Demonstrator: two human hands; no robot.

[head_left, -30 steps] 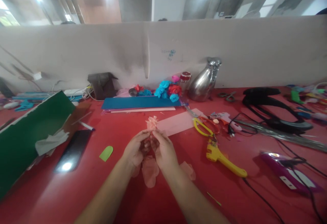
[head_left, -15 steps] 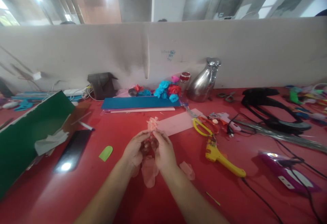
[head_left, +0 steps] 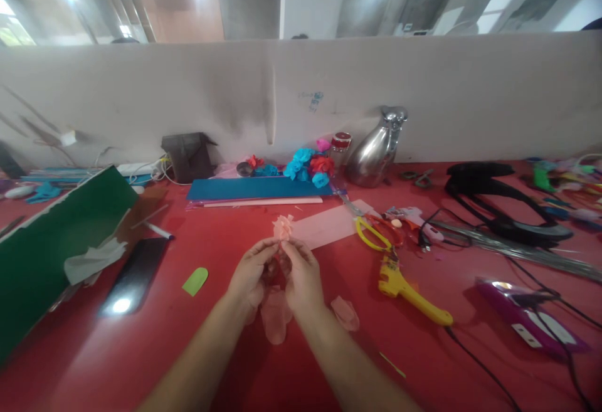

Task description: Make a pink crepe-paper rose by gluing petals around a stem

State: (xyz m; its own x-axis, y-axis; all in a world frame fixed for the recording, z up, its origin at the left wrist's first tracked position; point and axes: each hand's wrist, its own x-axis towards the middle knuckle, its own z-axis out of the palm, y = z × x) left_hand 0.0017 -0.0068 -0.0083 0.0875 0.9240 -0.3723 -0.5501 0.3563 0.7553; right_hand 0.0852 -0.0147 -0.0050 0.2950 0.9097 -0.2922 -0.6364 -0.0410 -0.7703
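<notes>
In the head view, both forearms reach in from the lower edge and converge, so that the left hand [head_left: 251,269] and the right hand [head_left: 301,274] meet thumb to thumb, slightly raised over the red tabletop [head_left: 266,380]. The wrists tilt inward; the thumbs and index fingers come together at a single spot, while the other fingers curl into shadow below. Each hand is grasping the base of a peach paper flower [head_left: 283,227] in a fingertip pinch, though exactly where each fingertip presses is hidden. The flower stands just beyond the thumbs, its head ruffled into thin, crinkled, ragged-edged strips.

Beneath and between the hands lie translucent, rounded peach petals [head_left: 275,321], smooth and thin, and a similar loose petal [head_left: 345,313] rests just beside the right forearm. Behind the flower is a flat, matte pink paper sheet [head_left: 324,226], straight-edged, with yellow-handled scissors [head_left: 374,236] at its right end. Near these sits a glossy yellow plastic glue gun [head_left: 416,299] with a dark cord. Left of the hands lies a flat lime-green cutout [head_left: 195,281], rounded at one end.
</notes>
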